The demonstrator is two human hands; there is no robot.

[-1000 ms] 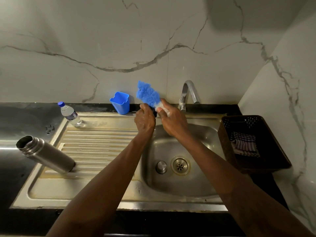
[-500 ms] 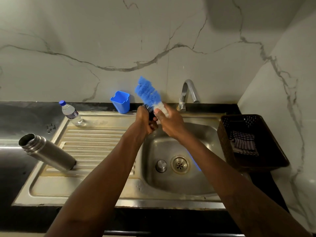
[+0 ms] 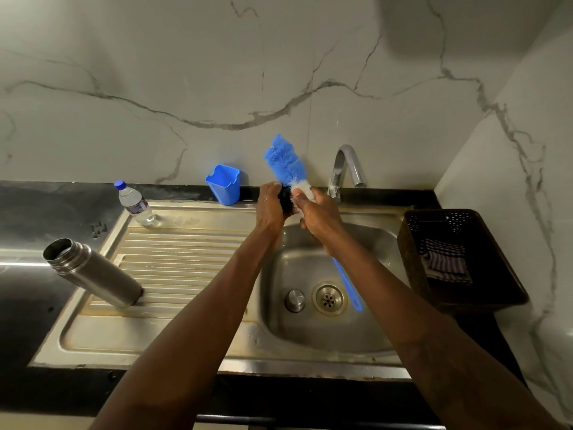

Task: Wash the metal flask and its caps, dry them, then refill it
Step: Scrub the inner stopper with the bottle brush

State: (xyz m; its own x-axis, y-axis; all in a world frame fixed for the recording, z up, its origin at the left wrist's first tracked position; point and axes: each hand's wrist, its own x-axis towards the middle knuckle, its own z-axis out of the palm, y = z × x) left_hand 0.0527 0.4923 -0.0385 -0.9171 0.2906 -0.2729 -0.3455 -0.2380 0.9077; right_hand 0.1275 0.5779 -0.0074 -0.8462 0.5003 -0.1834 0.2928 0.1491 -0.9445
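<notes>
Over the basin of the stainless steel sink (image 3: 313,333), both hands meet at about 12 o'clock of the drain. The left hand (image 3: 269,207) has its fingers clenched around a small black round cap (image 3: 285,200), which is mostly hidden between the two hands. The right hand (image 3: 320,217) grasps a long blue bottle brush (image 3: 285,162) just under its bristles, with the thumb lying on the white bristles at the base. The blue bristle head stands up toward 11 o'clock, touching the cap, and the blue handle comes out under the right forearm and points down toward 5 o'clock, over the basin.

The cylindrical brushed-metal flask (image 3: 93,274) is well apart from the hands, at 9 o'clock of the basin. Its bottom sits at the left edge of the ribbed drainboard (image 3: 186,259) and its open mouth, without a cap, points toward 10 o'clock. A small round silver cap (image 3: 294,301) lies on the basin floor just beside the drain, at its 9 o'clock.

On the back of the sink stand a clear plastic water bottle with a blue lid (image 3: 135,203) and a blue plastic cup (image 3: 224,184). A curved chrome tap (image 3: 344,169) rises at 1 o'clock of the hands. On the dark counter (image 3: 28,218), at 3 o'clock of the basin, a dark brown plastic basket (image 3: 412,268) holds a folded striped cloth (image 3: 445,259).
</notes>
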